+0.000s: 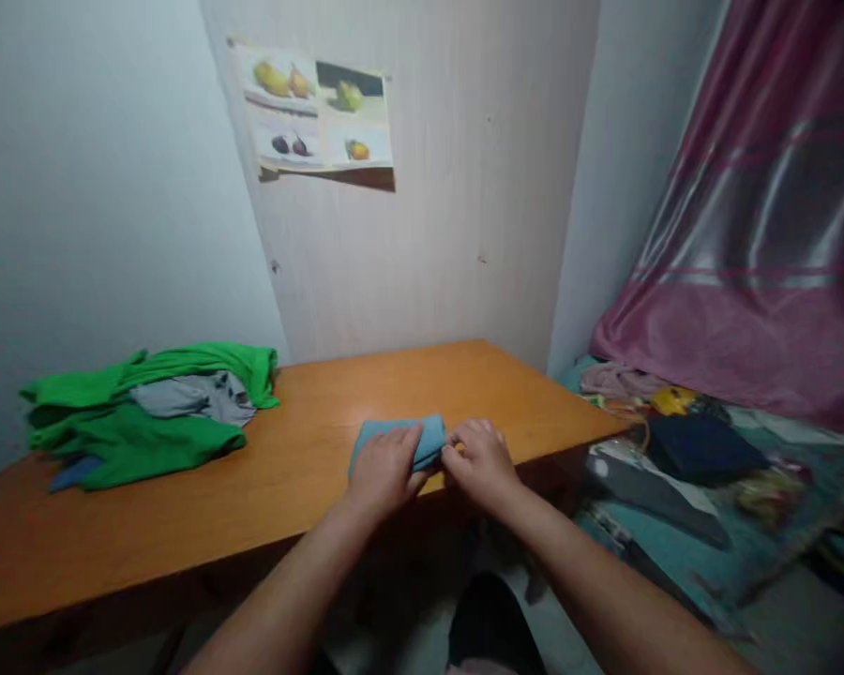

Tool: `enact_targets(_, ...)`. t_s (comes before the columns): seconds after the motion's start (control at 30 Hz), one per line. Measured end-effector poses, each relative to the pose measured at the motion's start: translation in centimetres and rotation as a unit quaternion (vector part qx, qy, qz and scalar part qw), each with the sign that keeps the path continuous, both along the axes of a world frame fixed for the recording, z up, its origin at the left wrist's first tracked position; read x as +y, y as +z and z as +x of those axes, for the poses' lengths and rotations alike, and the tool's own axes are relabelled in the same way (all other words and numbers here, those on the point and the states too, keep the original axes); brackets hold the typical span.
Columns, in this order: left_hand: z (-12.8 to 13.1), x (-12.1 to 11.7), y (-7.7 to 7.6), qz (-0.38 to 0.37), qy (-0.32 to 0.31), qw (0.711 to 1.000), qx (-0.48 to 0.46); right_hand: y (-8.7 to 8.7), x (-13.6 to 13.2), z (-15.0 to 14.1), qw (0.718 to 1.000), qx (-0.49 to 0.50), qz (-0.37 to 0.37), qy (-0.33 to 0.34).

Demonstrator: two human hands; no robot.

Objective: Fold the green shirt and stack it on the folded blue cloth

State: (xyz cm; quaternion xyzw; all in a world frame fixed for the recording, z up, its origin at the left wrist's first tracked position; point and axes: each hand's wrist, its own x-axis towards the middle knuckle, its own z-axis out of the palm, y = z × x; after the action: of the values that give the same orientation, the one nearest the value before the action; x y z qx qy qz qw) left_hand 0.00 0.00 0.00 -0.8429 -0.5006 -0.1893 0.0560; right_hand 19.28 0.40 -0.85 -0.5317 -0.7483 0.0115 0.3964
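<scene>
A light blue folded cloth [430, 437] lies near the front edge of the wooden table. Across its top rests my left hand [386, 466], fingers closed on it and the thumb toward the front edge. At the cloth's right end, my right hand [479, 457] is curled in a pinch on its edge; the fingertips are partly hidden. My left hand covers part of the cloth, so its full shape does not show.
A heap of green and grey clothes [175, 431] lies on the left of the table [309, 497]. To the right, beneath a pink curtain [731, 328], a lower cluttered surface holds a dark folded item [703, 448] and a grey flat object [665, 497].
</scene>
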Motion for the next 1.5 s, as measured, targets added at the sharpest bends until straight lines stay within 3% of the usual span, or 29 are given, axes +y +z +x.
enact_targets(0.13, -0.6, -0.2, 0.9, -0.025, 0.04, 0.998, -0.051, 0.3, 0.3, 0.0, 0.995, 0.076, 0.032, 0.065)
enact_targets(0.27, -1.1, 0.1, 3.1, -0.047, 0.046, 0.968, -0.244, 0.3, 0.7, 0.2, 0.965, 0.25, 0.031, 0.075)
enact_targets(0.33, -1.0, 0.0, 4.4, -0.073, 0.007, 0.919, -0.387, 0.1, 0.9, 0.2, 0.94, 0.332, -0.008, 0.08)
enact_targets(0.43, -0.4, -0.6, 5.6, -0.177, -0.072, 0.797, -0.573, 0.3, 1.0, -0.3, 0.889, 0.427, -0.089, 0.14)
enact_targets(0.5, 0.1, -1.4, 5.7, -0.249, -0.115, 0.717, -0.64, 0.8, 0.7, -0.5, 0.84, 0.472, -0.146, 0.223)
enact_targets(0.57, 0.4, -2.2, 5.3, -0.295, -0.144, 0.671, -0.665, 1.6, 0.2, -0.6, 0.786, 0.5, -0.194, 0.306)
enact_targets(0.63, 0.6, -3.0, 4.6, -0.325, -0.159, 0.65, -0.669, 2.4, -0.4, -0.4, 0.75, 0.514, -0.224, 0.352)
enact_targets(0.77, 0.4, -4.0, 3.3, -0.364, -0.163, 0.632, -0.664, 2.9, -1.5, 0.3, 0.719, 0.524, -0.265, 0.37)
enact_targets(0.87, 0.3, -4.5, 3.0, -0.364, -0.159, 0.63, -0.667, 2.5, -1.9, 0.6, 0.717, 0.528, -0.272, 0.366)
enact_targets(1.2, 0.7, -5.1, 2.6, -0.291, -0.115, 0.668, -0.675, 1.2, -2.6, 0.6, 0.788, 0.479, -0.242, 0.303)
enact_targets(1.43, 0.9, -5.2, 2.5, -0.328, -0.134, 0.623, -0.697, 2.1, -3.3, 1.2, 0.759, 0.488, -0.277, 0.33)
enact_targets(1.5, 0.8, -5.1, 2.4, -0.339, -0.143, 0.615, -0.697, 2.7, -3.5, 1.3, 0.762, 0.481, -0.273, 0.337)
